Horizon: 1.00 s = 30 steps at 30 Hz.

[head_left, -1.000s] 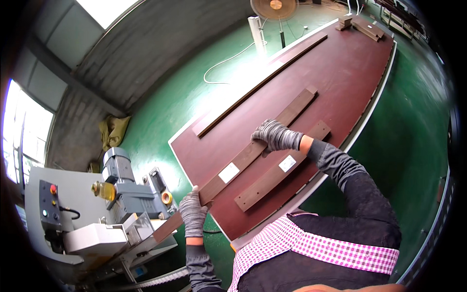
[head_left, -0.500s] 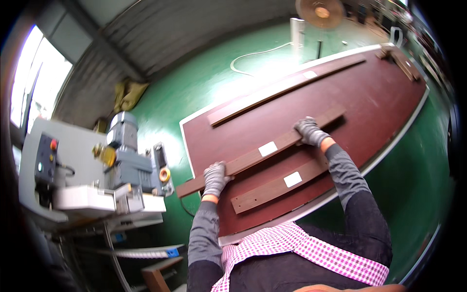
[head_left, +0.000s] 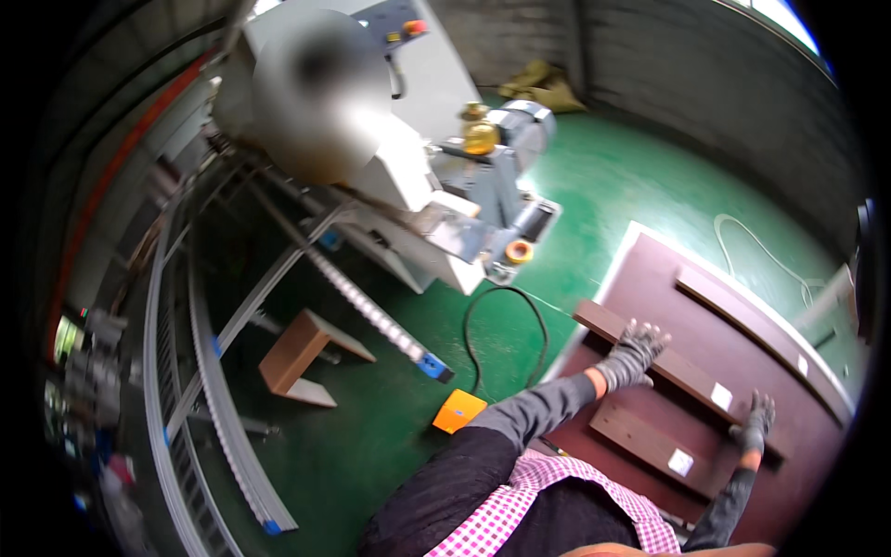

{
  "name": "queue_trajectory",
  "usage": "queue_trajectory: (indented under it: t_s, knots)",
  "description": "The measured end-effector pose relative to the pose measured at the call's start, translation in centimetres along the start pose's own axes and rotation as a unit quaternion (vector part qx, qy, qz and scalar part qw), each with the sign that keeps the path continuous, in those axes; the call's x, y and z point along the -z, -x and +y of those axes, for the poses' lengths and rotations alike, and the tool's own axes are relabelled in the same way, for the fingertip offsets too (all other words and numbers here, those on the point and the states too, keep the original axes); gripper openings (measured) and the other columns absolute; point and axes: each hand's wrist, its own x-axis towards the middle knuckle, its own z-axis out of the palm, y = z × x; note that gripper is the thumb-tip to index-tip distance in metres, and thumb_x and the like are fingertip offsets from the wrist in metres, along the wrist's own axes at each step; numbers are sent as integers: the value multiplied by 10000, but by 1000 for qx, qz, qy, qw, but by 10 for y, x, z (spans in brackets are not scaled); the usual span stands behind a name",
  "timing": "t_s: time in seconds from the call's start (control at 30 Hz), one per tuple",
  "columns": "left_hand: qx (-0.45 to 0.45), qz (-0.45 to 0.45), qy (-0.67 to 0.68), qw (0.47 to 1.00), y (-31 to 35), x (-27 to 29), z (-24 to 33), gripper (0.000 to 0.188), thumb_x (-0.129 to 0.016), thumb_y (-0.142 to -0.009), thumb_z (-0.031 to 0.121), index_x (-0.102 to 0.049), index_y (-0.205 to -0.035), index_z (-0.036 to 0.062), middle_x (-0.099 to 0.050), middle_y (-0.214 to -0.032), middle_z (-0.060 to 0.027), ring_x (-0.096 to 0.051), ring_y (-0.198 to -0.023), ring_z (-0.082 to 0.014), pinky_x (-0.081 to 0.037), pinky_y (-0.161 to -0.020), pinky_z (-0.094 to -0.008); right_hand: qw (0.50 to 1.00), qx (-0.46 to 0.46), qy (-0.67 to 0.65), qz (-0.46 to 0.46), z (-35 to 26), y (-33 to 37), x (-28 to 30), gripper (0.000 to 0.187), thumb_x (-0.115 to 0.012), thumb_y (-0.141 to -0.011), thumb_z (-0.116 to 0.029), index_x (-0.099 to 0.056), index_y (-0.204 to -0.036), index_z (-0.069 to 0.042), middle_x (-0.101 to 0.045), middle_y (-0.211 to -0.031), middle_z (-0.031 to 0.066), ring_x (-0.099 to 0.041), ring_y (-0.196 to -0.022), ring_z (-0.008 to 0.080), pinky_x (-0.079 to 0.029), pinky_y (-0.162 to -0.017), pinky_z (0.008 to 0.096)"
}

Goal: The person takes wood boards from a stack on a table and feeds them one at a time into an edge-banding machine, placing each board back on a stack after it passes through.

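Observation:
My left hand (head_left: 634, 355), in a grey glove, rests over the left part of a long brown board (head_left: 685, 373), fingers spread apart. Farther along the same board, toward its right end, is my gloved right hand (head_left: 756, 422), fingers stretched out away from me. The board bears a white label and lies on a dark red tabletop (head_left: 608, 367) with a pale edge. On my near side lies a shorter brown board (head_left: 640, 440), also labelled. A third long board (head_left: 738, 323) lies along the far side of the tabletop.
Left of the table stands a pale machine (head_left: 427, 56) with a grey motor (head_left: 529, 130); a blurred patch hides part of it. A yellow pedal (head_left: 459, 410) and black cable (head_left: 471, 339) lie on the green floor. Roller rails (head_left: 362, 302) and a brown wooden piece (head_left: 292, 353) are farther left.
The view has swung left, bringing the machine and rails toward the middle. My fingers, closed round the long board before, are now stretched out over it.

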Motion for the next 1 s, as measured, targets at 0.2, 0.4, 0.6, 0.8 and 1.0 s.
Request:
queue_trajectory:
  t_s: [0.2, 0.4, 0.6, 0.8, 1.0]
  knots:
    - [82, 279, 16, 957, 183, 45, -122, 777, -629, -858, 505, -389, -1461, 77, -408, -1413, -168, -373, -1330, -346, -256, -1133, -489, 957, 140, -210, 142, -125, 58, -17, 896, -797, -647, -31, -421, -1457, -95, -380, -1516, 146, -276, -1444, 323, -217, -1198, 415]
    - [340, 369, -95, 860, 331, 86, -249, 747, -733, -804, 367, -438, -1415, 52, -446, -1371, -188, -411, -1281, -379, -310, -1103, -502, 876, 269, -393, 81, -289, 102, 1, 423, -666, -831, -32, -592, -1247, -9, -626, -1224, 167, -572, -1179, 309, -409, -1066, 408]
    - [478, 400, -91, 776, 397, 88, -308, 802, -760, -792, 349, -402, -1457, 81, -452, -1390, -203, -420, -1293, -384, -325, -1104, -504, 790, 518, -323, 61, -438, 146, 33, 290, -724, -743, -117, -681, -1025, -66, -677, -975, 152, -631, -930, 353, -497, -853, 443]
    - [488, 376, -71, 785, 407, 71, -342, 815, -757, -789, 384, -394, -1464, 105, -401, -1439, -218, -371, -1341, -396, -306, -1112, -513, 788, 543, -288, 32, -485, 162, 29, 245, -736, -758, -169, -694, -983, -81, -686, -943, 145, -637, -898, 361, -506, -814, 455]
    - [534, 313, -29, 785, 399, 59, -358, 806, -734, -812, 405, -384, -1472, 103, -338, -1490, -243, -332, -1382, -395, -242, -1163, -495, 814, 524, -251, 8, -487, 164, 23, 272, -732, -760, -181, -687, -1008, -80, -691, -972, 134, -640, -913, 341, -507, -823, 448]
